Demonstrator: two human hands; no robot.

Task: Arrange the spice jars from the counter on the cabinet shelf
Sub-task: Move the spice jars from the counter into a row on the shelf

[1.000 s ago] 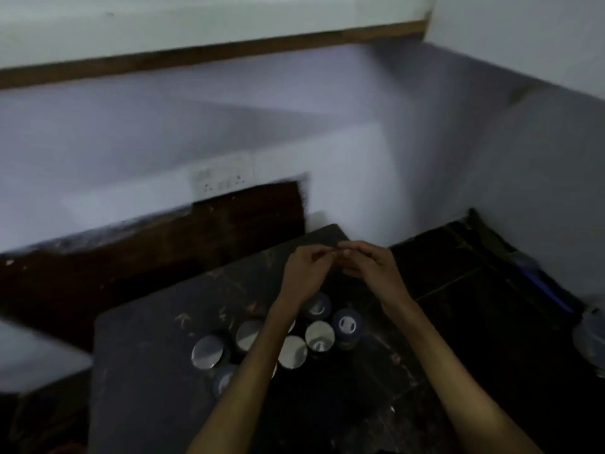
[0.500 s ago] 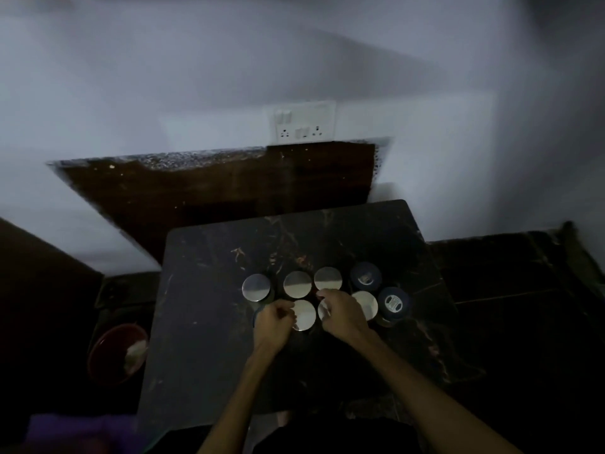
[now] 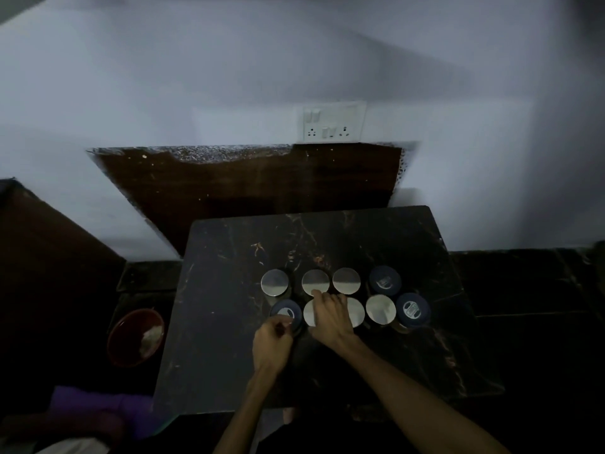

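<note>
Several spice jars stand in two rows on a dark marble counter [image 3: 229, 339]. Most have shiny silver lids, such as the far-left one [image 3: 275, 282]; others have dark blue lids, such as the far-right one [image 3: 412, 310]. My left hand [image 3: 273, 344] is curled at the near-left blue-lidded jar [image 3: 285, 312], fingers on its near side. My right hand [image 3: 330, 314] lies over the silver-lidded jar [image 3: 309, 314] in the near row, one fingertip reaching the back-row jar [image 3: 315, 281]. No cabinet shelf is in view.
A white wall with a switch and socket plate [image 3: 332, 122] rises behind a dark brown panel [image 3: 262, 185]. A reddish bowl [image 3: 136, 337] sits low at the left. Something purple [image 3: 91, 411] lies at the bottom left. Dark floor tiles spread to the right.
The view has tilted down from the wall to the counter. Both hands dropped from joined in mid-air onto the near row of jars, the left now at the blue-lidded jar.
</note>
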